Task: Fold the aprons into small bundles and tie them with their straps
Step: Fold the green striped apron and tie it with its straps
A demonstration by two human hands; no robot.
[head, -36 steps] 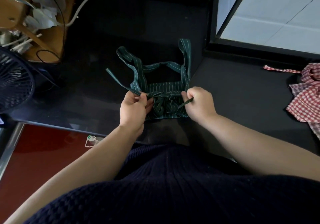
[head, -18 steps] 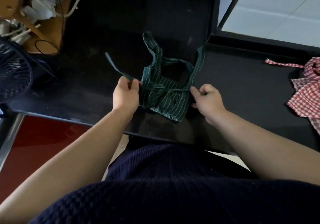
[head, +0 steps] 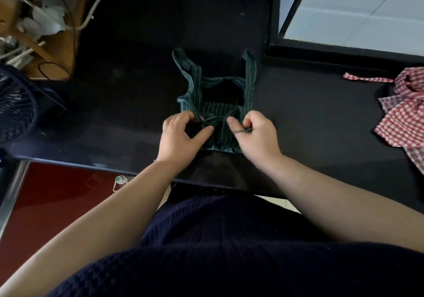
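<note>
**The pull runs side to side across the bundle**

The green striped apron bundle (head: 223, 136) lies on the black desk (head: 309, 124) right in front of you, with a hand at each side of it. Your left hand (head: 181, 136) is against its left edge, and the fingers (head: 197, 118) curl in with the thumb to pinch the strap crossing (head: 207, 121) on top of the bundle. Your right hand (head: 259, 136) is against its right edge, closed in a pinch on the thin strap tail (head: 242, 131). That tail comes off the crossing and points to your right.

The line that matters runs from crossing to tail, sideways along the bundle's near half. I judge the next move to be a tightening pull. Your right hand is the one to draw outward along that line while your left holds the crossing down.

The wide loop (head: 191, 76) stands slack beyond the bundle's far side, so a pull towards you could drag it in. The red checked apron (head: 403, 115) waits well off to the bundle's right, still unfolded.
</note>
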